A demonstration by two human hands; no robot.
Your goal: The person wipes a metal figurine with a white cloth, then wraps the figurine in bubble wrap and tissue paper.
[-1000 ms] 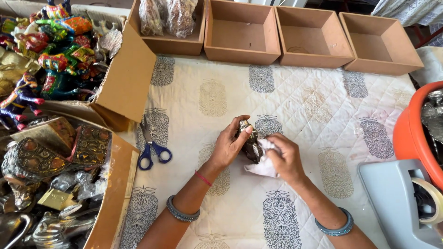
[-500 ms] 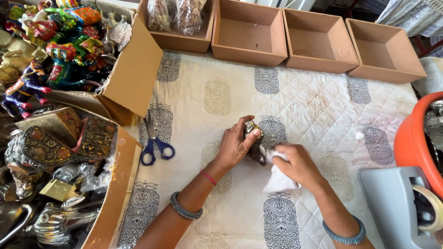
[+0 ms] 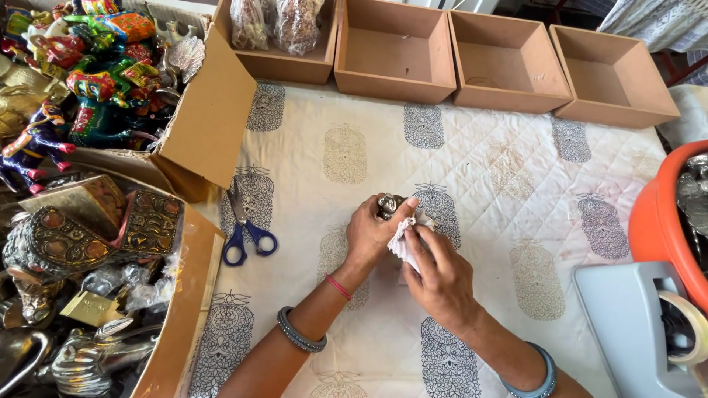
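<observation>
The left hand's fingers (image 3: pixel 404 206) pinch a small dark metal figurine (image 3: pixel 389 204), holding it just above the quilted cloth (image 3: pixel 516 169) that covers the desk, while the right hand (image 3: pixel 436 274) presses its fingers together around a white cloth (image 3: pixel 403 242) against the piece's near side. Half a second ago the right hand sat lower and apart with the white cloth drooping from it; now it has come back up to the figurine, so the rubbing looks to be going on rather than finished. The left hand (image 3: pixel 372 234) wears a red thread and a grey bangle, the right a blue one. Just to the left lies one pair of blue-handled scissors (image 3: pixel 247 234). Along the far edge stand four shallow brown boxes (image 3: pixel 394 51): the leftmost holds two wrapped bundles (image 3: pixel 276 22), the other three are bare. One cardboard carton (image 3: pixel 210 110) of painted animal figures sits at far left, one tape dispenser (image 3: pixel 649 324) at right.
</observation>
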